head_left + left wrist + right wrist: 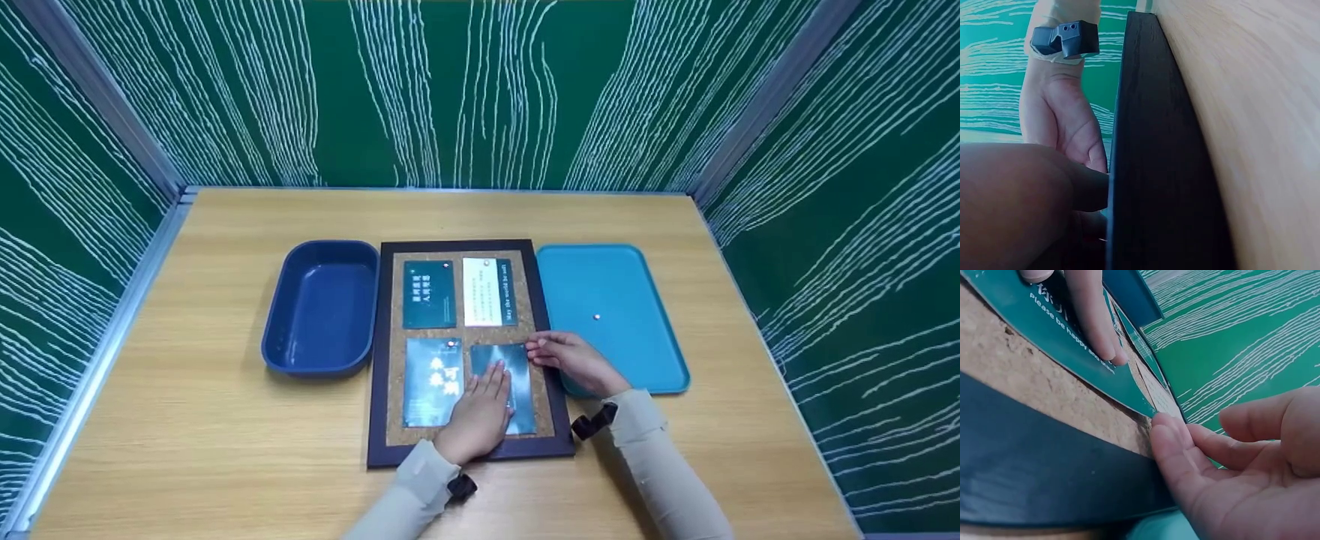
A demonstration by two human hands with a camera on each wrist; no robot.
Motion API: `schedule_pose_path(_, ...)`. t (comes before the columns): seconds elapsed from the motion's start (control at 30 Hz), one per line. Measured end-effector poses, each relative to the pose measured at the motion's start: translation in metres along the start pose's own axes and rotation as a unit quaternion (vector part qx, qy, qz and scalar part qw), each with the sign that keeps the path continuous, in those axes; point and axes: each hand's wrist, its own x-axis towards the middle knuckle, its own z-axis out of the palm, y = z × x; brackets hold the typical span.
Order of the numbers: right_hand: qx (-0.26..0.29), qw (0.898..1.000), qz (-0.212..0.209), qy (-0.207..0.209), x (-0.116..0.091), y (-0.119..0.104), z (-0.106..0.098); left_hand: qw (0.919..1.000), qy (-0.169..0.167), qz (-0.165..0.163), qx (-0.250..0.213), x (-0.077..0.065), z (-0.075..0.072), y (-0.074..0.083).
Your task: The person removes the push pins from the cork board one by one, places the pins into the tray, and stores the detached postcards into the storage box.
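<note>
A dark-framed corkboard (465, 333) lies on the table, with several cards on its cork. My left hand (480, 418) rests flat on the lower-right green card (523, 401), fingers stretched across it. My right hand (581, 364) is at that card's upper right corner. In the right wrist view the right fingertips (1167, 433) touch the card's corner beside the cork, while the thumb stands apart from them. The upper-left card (430, 300), the upper-right card (480, 300) and the lower-left card (427, 397) each carry a small pin near the top.
A deep blue bin (322, 315) stands left of the board. On the right lies a turquoise tray (637, 300), against the frame, with one small pin (597, 316) on it. Green panels with white lines (510, 97) enclose the table at the back and sides.
</note>
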Motion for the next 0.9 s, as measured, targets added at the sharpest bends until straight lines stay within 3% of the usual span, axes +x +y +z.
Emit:
schedule_pose_path(0.37, -0.024, 1.000, -0.012, -0.006, -0.003, -0.001, 0.005, 1.0000, -0.005, -0.002, 0.005, 0.000, 0.000, -0.001)
schedule_pose_path(0.63, -0.005, 1.000, -0.005, 0.017, -0.006, -0.001, 0.017, 1.0000, 0.004, 0.000, 0.000, 0.000, -0.002, 0.000)
schedule_pose_path(0.9, -0.042, 0.998, -0.021, 0.031, -0.005, 0.004, 0.021, 1.0000, -0.005, -0.004, 0.001, -0.001, -0.002, 0.001)
